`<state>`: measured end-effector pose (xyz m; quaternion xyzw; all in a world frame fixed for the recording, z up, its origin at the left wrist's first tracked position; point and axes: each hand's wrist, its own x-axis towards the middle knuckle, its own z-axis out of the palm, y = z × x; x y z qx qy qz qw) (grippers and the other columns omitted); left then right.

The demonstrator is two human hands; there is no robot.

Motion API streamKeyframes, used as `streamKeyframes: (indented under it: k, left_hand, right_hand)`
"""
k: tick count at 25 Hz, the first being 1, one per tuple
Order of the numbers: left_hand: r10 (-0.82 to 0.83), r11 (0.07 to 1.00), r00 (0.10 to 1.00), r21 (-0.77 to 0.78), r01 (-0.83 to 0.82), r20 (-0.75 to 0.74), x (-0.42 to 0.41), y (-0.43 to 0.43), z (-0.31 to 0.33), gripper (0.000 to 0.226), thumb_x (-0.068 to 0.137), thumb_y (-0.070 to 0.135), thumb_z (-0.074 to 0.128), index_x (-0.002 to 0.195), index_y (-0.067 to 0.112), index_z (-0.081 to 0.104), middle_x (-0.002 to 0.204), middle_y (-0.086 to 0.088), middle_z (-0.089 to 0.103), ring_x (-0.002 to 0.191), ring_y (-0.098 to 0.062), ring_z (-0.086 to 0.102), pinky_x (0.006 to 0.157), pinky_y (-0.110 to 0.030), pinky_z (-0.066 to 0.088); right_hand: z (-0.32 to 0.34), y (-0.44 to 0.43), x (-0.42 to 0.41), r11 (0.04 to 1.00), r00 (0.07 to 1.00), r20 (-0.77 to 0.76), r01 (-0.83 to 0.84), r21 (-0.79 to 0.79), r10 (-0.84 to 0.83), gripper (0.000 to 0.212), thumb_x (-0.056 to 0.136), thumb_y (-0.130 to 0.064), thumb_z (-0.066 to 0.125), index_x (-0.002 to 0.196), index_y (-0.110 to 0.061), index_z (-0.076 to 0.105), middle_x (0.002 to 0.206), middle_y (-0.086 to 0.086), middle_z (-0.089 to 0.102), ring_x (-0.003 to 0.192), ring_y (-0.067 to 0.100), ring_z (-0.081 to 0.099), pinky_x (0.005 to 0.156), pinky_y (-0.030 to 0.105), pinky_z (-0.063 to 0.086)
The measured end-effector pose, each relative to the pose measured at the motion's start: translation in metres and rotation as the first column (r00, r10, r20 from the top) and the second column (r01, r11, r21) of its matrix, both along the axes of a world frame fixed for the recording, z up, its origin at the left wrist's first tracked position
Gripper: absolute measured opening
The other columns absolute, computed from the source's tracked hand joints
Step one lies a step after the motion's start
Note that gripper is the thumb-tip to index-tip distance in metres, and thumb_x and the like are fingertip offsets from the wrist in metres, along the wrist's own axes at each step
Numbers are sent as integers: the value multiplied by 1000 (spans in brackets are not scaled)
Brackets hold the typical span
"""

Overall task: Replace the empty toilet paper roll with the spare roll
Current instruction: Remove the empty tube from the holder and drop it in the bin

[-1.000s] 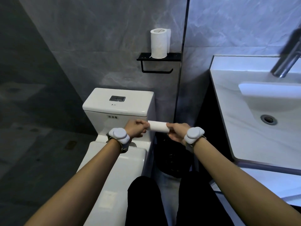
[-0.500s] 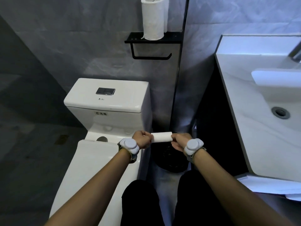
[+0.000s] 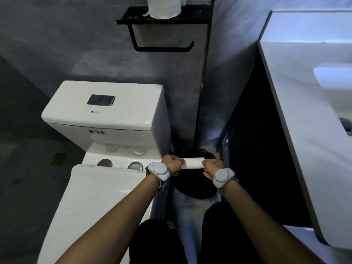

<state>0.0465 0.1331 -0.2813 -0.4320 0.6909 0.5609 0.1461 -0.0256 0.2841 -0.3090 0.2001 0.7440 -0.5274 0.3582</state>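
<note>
The empty roll (image 3: 192, 163), a pale cardboard tube, lies level between my two fists. My left hand (image 3: 171, 165) grips its left end and my right hand (image 3: 213, 167) grips its right end. The tube hangs right above a black bin (image 3: 196, 190) on the floor. High on the wall, the black holder (image 3: 163, 48) has a bare hook bar. The spare roll (image 3: 164, 8), full and white, stands upright on the holder's shelf, its top cut off by the frame edge.
The white toilet, with its tank (image 3: 106, 109) and shut lid (image 3: 95, 199), fills the left. A white sink counter (image 3: 304, 103) juts in on the right over a dark cabinet. My legs in black stand below, between toilet and cabinet.
Both hands have lowered the tube from tank height down to just over the bin. My view has tipped down and closer, so the holder and spare roll slid toward the top edge.
</note>
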Motion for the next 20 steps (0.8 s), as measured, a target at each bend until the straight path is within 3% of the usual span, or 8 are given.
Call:
streamKeyframes:
  k: [4,6,8,10,12,15,18,20]
  left_hand:
    - [-1,999,1000,40,0,25,-16,1,-16,12,91,20,59,89,8,63,74,-13,59,61,-21,57,40,-22,49]
    - [-16,1000,1000,3,16,25,-21,0,-20,15,91,19,58,84,6,62,76,-14,58,68,-28,57,49,-28,50]
    - [-31,1000,999,2,31,15,-24,-2,-22,16,91,17,55,79,7,58,75,-14,53,68,-27,53,58,-33,44]
    - [-22,997,1000,68,21,20,-24,-2,-18,16,93,15,51,78,11,54,71,-10,53,62,-23,54,55,-27,44]
    - [-17,998,1000,59,17,-6,-23,-4,-12,20,94,15,51,74,14,54,72,-7,57,63,-19,58,56,-25,45]
    - [-10,1000,998,7,11,-56,-21,-6,0,13,91,16,54,80,11,58,82,-12,61,67,-21,61,59,-28,48]
    - [-2,1000,996,-5,2,-87,-14,-9,18,9,92,15,53,91,8,59,85,-12,62,65,-18,62,55,-27,47]
    - [1,1000,994,-9,-2,-108,-8,-11,32,11,91,12,51,93,6,60,83,-12,61,64,-18,61,52,-25,46]
  right_hand:
    - [-11,2,-12,990,993,-76,-80,113,89,30,90,-8,55,114,5,66,107,20,65,95,36,62,86,43,56]
    - [-13,6,-16,977,985,-63,-148,156,159,22,92,-7,51,89,8,66,104,22,65,103,40,62,74,35,52]
    - [-16,10,-18,975,989,-52,-128,183,140,31,91,-4,48,60,-5,50,83,15,59,86,36,60,67,35,46]
    - [-17,12,-18,974,991,-30,-121,193,130,35,92,-7,48,59,-14,39,71,5,47,81,27,52,81,38,51]
    - [-14,13,-18,982,994,-9,-110,152,113,33,91,-8,48,60,-15,40,74,7,50,87,28,50,91,42,52]
    - [-4,13,-19,993,998,-5,-66,94,67,30,90,-6,48,60,-12,45,76,11,55,82,30,54,90,45,52]
    - [16,9,-15,997,997,-62,-44,67,48,28,88,-5,50,62,-13,45,75,13,54,75,28,54,74,39,45]
    - [27,5,-10,996,994,-87,-65,53,69,27,89,-5,49,63,-14,46,76,12,54,75,27,55,72,38,45]
